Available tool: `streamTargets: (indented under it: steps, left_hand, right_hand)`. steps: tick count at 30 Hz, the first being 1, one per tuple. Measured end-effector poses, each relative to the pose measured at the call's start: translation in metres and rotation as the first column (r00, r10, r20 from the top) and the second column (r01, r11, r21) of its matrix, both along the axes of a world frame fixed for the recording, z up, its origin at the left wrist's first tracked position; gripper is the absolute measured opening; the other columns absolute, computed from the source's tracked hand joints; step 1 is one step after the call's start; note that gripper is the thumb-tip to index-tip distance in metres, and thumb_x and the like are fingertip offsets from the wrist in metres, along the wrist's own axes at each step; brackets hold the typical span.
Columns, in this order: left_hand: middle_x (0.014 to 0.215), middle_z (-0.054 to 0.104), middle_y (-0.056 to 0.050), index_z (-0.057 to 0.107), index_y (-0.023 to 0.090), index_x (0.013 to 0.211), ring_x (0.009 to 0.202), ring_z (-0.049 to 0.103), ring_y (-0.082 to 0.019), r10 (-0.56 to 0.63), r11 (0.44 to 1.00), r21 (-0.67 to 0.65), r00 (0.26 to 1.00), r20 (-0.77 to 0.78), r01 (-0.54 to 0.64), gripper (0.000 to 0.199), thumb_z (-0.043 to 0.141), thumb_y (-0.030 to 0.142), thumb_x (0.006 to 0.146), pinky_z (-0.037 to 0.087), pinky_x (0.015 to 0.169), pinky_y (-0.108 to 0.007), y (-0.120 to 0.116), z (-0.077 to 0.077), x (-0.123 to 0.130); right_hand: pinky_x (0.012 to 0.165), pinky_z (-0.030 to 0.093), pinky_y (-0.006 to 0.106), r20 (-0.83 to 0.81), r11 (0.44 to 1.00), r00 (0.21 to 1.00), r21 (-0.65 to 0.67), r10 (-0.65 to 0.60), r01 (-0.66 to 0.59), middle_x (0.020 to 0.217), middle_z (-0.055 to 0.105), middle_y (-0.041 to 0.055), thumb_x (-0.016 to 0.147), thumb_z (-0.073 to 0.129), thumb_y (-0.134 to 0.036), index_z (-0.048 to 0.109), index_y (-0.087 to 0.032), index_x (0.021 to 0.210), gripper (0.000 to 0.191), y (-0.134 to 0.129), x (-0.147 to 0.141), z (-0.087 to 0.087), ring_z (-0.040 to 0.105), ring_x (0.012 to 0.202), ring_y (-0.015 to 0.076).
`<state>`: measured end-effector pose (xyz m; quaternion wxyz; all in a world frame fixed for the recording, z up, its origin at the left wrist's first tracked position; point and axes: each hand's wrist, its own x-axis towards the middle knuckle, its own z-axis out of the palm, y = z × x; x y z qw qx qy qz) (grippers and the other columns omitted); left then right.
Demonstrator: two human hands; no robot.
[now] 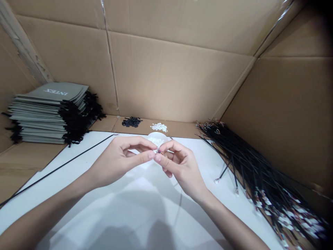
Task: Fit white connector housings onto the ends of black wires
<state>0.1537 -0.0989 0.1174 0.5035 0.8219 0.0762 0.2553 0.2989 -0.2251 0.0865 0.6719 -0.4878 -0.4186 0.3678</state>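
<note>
My left hand (118,158) and my right hand (179,161) meet in the middle, fingertips nearly touching. The left thumb and fingers pinch a small white connector (155,150). Between the right thumb and fingertips are thin coloured wires (160,152), their ends right at the connector. Whether the wires are seated in it is too small to tell. Just behind the fingertips stands a white bowl (151,134) with small white pieces (156,141) in it, partly hidden by my hands.
Small black pieces (131,121) and small white pieces (159,127) lie in piles on the cardboard ledge. A stack of grey INTEX sheets (41,118) stands at left, near a single black cable (65,161). Many black cables (249,156) with white connectors lie at right. Cardboard walls (166,76) surround the white table (130,215).
</note>
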Motion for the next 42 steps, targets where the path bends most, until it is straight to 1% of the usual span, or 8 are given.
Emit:
streamTargets:
  steps: [8,14,20,25,30,34,38,42]
  left_hand:
    - [0.087,0.077,-0.005,0.075,0.020,0.087,0.080,0.074,-0.020,-0.039,0.977,-0.211,0.999,0.017,0.042,0.008,0.070,0.027,0.087,0.064,0.069,-0.029,0.000,-0.003,0.008]
    - [0.077,0.075,-0.002,0.072,0.022,0.100,0.075,0.073,-0.019,0.041,0.978,-0.205,0.999,0.004,-0.039,0.018,0.074,0.026,0.083,0.062,0.069,-0.027,-0.002,-0.008,0.005]
    - [0.079,0.075,-0.004,0.074,0.019,0.083,0.074,0.071,-0.018,0.036,0.982,-0.185,0.999,0.039,-0.028,0.005,0.072,0.024,0.084,0.060,0.061,-0.024,-0.007,-0.009,0.007]
    - [0.078,0.073,-0.003,0.074,0.019,0.082,0.073,0.069,-0.017,0.030,0.979,-0.204,0.999,0.028,-0.024,0.004,0.071,0.021,0.084,0.060,0.064,-0.024,-0.007,-0.008,0.008]
    - [0.089,0.074,-0.001,0.074,0.023,0.088,0.084,0.069,-0.015,0.022,0.999,-0.043,0.999,0.033,-0.021,0.012,0.064,0.027,0.091,0.058,0.070,-0.022,-0.006,-0.005,0.005]
    - [0.094,0.073,-0.001,0.073,0.023,0.087,0.089,0.069,-0.015,0.116,0.971,0.192,0.981,0.155,-0.145,0.010,0.066,0.026,0.092,0.056,0.078,-0.024,-0.007,-0.007,0.004]
    - [0.090,0.074,-0.002,0.071,0.020,0.089,0.084,0.069,-0.016,0.124,0.768,0.538,0.905,0.408,-0.348,0.009,0.067,0.013,0.090,0.055,0.077,-0.028,-0.004,-0.014,0.006]
    - [0.091,0.077,-0.001,0.070,0.019,0.092,0.082,0.071,-0.017,-0.013,0.292,0.780,0.814,0.581,-0.553,0.014,0.068,0.007,0.086,0.058,0.072,-0.028,0.003,-0.021,0.005]
  right_hand:
    - [0.047,0.052,0.021,0.049,0.996,0.998,0.082,-0.051,0.047,0.072,0.061,-0.0009,0.083,0.077,-0.033,0.069,-0.020,0.081,0.015,-0.001,-0.002,0.001,0.055,0.055,0.0092]
    - [0.059,0.055,0.023,0.238,0.986,0.958,0.092,-0.158,0.139,0.081,0.063,0.0006,0.091,0.070,-0.032,0.070,-0.023,0.084,0.011,-0.005,-0.004,0.000,0.059,0.069,0.0122]
    - [0.066,0.052,0.026,0.412,0.946,0.853,0.176,-0.322,0.272,0.082,0.062,0.0015,0.093,0.065,-0.029,0.065,-0.023,0.081,0.014,-0.008,-0.006,-0.001,0.058,0.078,0.0156]
    - [0.064,0.053,0.026,0.346,0.971,0.907,0.098,-0.239,0.219,0.082,0.060,0.0007,0.094,0.064,-0.034,0.064,-0.022,0.083,0.016,-0.007,-0.002,-0.001,0.057,0.073,0.0141]
    - [0.059,0.054,0.021,0.284,0.975,0.934,0.105,-0.218,0.195,0.083,0.060,-0.0002,0.093,0.067,-0.033,0.066,-0.022,0.084,0.014,-0.006,-0.001,-0.001,0.057,0.071,0.0113]
    - [0.059,0.055,0.019,0.248,0.981,0.951,0.105,-0.182,0.161,0.084,0.063,-0.0002,0.092,0.069,-0.031,0.068,-0.022,0.084,0.012,-0.006,-0.003,0.002,0.058,0.070,0.0103]
    - [0.061,0.055,0.020,0.181,0.995,0.979,0.044,-0.096,0.089,0.082,0.065,-0.0003,0.089,0.071,-0.030,0.071,-0.021,0.086,0.009,-0.003,0.000,0.003,0.059,0.067,0.0094]
    - [0.062,0.053,0.020,0.049,0.999,0.998,-0.026,0.026,-0.025,0.073,0.062,-0.0014,0.087,0.073,-0.031,0.072,-0.019,0.084,0.013,0.002,0.007,0.000,0.058,0.062,0.0085]
